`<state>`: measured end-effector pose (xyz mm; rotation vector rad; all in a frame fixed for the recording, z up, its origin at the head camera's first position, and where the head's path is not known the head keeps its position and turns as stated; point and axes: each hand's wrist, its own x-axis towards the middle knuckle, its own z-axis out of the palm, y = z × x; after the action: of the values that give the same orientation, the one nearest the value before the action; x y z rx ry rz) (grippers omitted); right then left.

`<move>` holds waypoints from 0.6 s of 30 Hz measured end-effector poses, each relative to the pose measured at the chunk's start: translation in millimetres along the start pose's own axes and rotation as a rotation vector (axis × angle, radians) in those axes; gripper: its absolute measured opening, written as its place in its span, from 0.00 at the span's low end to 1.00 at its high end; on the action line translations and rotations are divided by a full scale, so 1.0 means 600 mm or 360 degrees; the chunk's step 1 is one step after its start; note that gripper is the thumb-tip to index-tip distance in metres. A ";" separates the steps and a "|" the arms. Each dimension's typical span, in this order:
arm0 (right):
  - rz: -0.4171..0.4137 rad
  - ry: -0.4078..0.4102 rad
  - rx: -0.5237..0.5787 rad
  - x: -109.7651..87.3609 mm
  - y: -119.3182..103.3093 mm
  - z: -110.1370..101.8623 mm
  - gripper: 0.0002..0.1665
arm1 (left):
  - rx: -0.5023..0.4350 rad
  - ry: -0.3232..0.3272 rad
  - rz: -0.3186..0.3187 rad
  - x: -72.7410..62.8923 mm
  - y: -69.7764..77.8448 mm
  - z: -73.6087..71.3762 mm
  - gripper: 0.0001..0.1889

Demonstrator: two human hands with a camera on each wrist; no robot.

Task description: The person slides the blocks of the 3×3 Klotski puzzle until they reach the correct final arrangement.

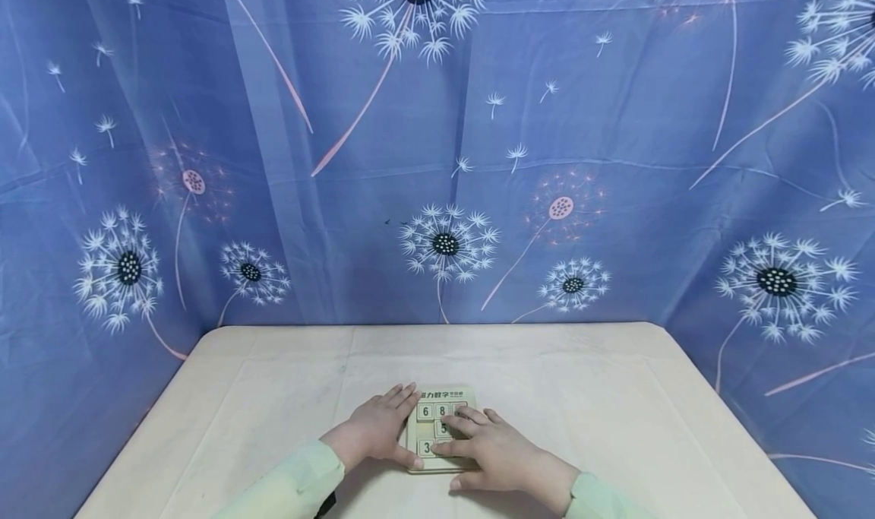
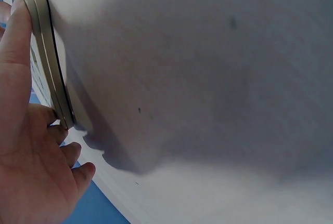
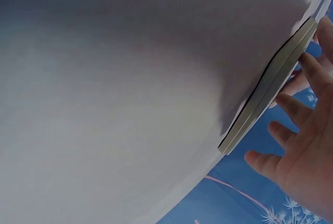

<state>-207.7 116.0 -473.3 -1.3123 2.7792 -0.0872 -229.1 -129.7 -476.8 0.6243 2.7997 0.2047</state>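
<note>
A pale number sliding puzzle (image 1: 469, 392) lies on the table with dark lettering along its far edge. Tiles 6 (image 1: 425, 411), 8 (image 1: 442, 410), 5 and 3 (image 1: 427, 447) are readable; a gap shows below the 6. My left hand (image 1: 377, 425) holds the puzzle's left side, thumb at the near corner and fingers at the far one. Over the right part, my right hand (image 1: 502, 452) spreads its fingers onto the tiles and hides several of them. Both wrist views show the puzzle's side edge (image 2: 49, 52), with the right fingers (image 3: 294, 109) extended beside it.
A cream-covered table (image 1: 581, 375) surrounds the puzzle. Blue cloth with dandelion prints (image 1: 362, 238) hangs behind the table and on both sides. A small dark item (image 1: 326, 505) shows at the left sleeve's underside.
</note>
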 end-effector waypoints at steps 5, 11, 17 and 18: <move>-0.0010 -0.0004 -0.0031 0.000 0.001 0.001 0.33 | -0.0007 0.0001 -0.0004 0.000 0.001 0.000 0.62; -0.0019 0.0001 -0.0031 -0.002 0.000 0.003 0.34 | -0.0006 0.0009 0.0011 -0.001 0.001 -0.001 0.62; -0.0048 0.0049 0.0004 -0.004 0.001 0.003 0.34 | 0.0006 0.0014 0.0020 -0.002 0.001 -0.002 0.62; -0.0050 0.0064 0.0010 -0.004 0.002 0.003 0.34 | 0.0007 0.0013 0.0019 -0.002 0.001 -0.001 0.62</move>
<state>-207.1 118.3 -475.2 -1.3677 2.7894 -0.1251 -228.0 -130.1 -475.6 0.6430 2.8055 0.2044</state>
